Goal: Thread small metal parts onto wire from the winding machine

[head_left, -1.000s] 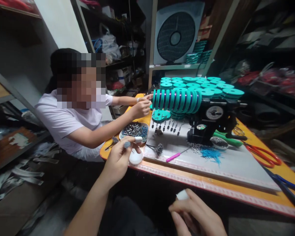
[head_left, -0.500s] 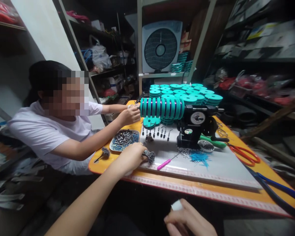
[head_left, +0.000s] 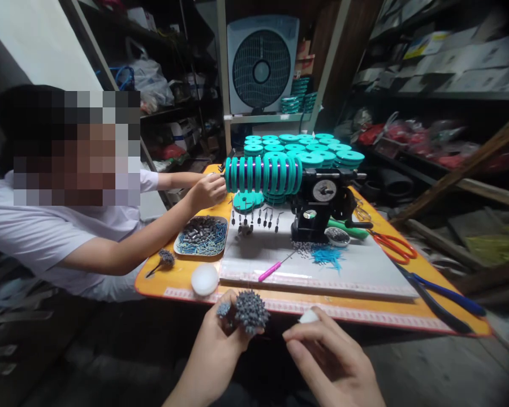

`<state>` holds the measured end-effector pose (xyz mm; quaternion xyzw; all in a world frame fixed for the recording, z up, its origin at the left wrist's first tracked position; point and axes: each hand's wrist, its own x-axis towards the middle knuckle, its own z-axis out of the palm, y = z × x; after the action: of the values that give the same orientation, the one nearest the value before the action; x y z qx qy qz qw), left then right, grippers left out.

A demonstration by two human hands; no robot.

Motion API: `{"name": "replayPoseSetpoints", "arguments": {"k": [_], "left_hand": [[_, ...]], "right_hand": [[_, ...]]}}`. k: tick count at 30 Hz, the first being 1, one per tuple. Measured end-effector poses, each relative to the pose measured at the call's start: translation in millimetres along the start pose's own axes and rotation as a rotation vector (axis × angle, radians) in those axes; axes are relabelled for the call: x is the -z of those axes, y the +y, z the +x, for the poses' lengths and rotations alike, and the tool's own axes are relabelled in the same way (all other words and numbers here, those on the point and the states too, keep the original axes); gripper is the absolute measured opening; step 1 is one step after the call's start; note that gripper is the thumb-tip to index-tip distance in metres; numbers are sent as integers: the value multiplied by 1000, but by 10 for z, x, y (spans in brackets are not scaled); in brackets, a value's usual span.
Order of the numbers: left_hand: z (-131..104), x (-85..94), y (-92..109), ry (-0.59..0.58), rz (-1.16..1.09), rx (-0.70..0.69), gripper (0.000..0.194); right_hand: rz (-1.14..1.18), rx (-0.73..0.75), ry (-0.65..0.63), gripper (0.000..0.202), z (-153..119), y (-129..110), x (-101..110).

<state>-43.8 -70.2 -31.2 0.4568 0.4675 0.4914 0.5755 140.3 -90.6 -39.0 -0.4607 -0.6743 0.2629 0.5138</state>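
My left hand [head_left: 214, 345] is closed around a bundle of dark grey spiky pieces [head_left: 251, 312], held in front of the table's near edge. A smaller grey-blue tuft [head_left: 223, 309] shows between its fingers. My right hand [head_left: 337, 359] is to the right with thumb and forefinger brought together; what they pinch, if anything, is hidden. At its forefinger is a white piece [head_left: 308, 316], and whether it is worn or held I cannot tell. A round white lump [head_left: 204, 280] lies on the table beyond my left hand. Another spiky bundle [head_left: 166, 259] rests near the left corner.
A person at the left has a hand [head_left: 212, 189] at the row of teal spools [head_left: 263, 175] on a black winding machine [head_left: 311, 209]. A tray of small metal parts [head_left: 201, 236], a pink-handled tool [head_left: 270, 271], red-handled scissors [head_left: 394, 249] and blue-handled pliers [head_left: 447, 294] lie on the table.
My left hand has drawn back from the table toward me with the spiky bundle, uncovering the white lump. My right hand sits slightly higher in view. The camera view has shifted.
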Motion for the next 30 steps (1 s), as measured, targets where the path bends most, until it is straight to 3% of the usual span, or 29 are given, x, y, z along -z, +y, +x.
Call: {"name": "replayPoseSetpoints", "arguments": {"k": [5, 9, 18, 23, 26, 28, 30], "left_hand": [[-143, -6, -174, 32, -59, 6, 41], [-261, -66, -174, 79, -14, -35, 31], [-421, -188, -179, 124, 10, -46, 44], [-530, -248, -286, 264, -73, 59, 43], [-606, -289, -396, 444, -93, 109, 53], [-638, -303, -454, 572, -78, 108, 62], [-646, -301, -470, 589, -53, 51, 57]], "right_hand": [[61, -47, 22, 13, 42, -71, -25], [86, -41, 29, 11, 54, -96, -37], [69, -38, -68, 14, 29, -133, -30], [77, -41, -93, 15, -5, -172, -65], [101, -30, -88, 16, -32, -173, -91], [99, 1, -84, 12, -52, -154, -92], [71, 50, -77, 8, -68, -124, -82]]}}
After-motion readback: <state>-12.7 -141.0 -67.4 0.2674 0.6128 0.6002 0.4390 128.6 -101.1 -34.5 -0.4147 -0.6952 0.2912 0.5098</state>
